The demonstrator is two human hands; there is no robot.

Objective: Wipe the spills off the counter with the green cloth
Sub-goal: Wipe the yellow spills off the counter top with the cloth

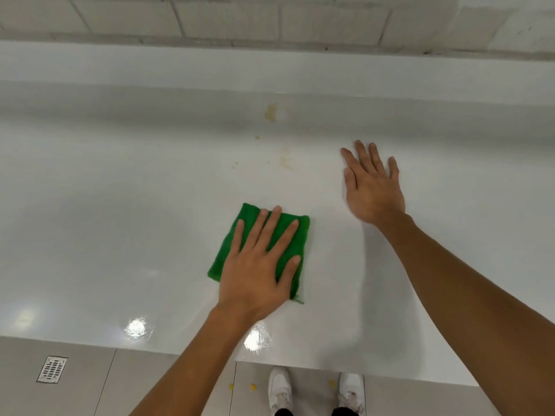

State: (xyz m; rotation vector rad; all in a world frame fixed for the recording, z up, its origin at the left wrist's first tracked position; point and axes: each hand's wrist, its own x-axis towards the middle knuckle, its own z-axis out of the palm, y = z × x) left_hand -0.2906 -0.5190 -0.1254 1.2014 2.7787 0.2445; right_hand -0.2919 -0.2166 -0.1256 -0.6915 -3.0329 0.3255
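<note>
Sneakers (pixel 280 388), white and laced, stand on matte grey floor tiles (pixel 168 382) at the near edge, with a few small yellow crumbs (pixel 253 386) scattered between and beside them. Off to the left a square slotted metal floor drain (pixel 52 369) sits flush in a tile. Above that runs the glossy white counter (pixel 120 235), smooth enough to mirror two bright ceiling lights near its front edge. The left hand (pixel 258 265) lies flat on the green cloth (pixel 224 256), fingers straight and spread, palm pressing it to the counter. The cloth is a folded, roughly square piece of fuzzy fabric near the counter's middle. Farther back and to the right, the right hand (pixel 371 187) is flat with fingers spread, holding nothing; whether it touches the surface cannot be told. Beyond the cloth lie yellowish-brown spills: a faint smear (pixel 285 162), then a larger blotch (pixel 271 112). Rectangular white wall tiles (pixel 228 19) rise behind.
</note>
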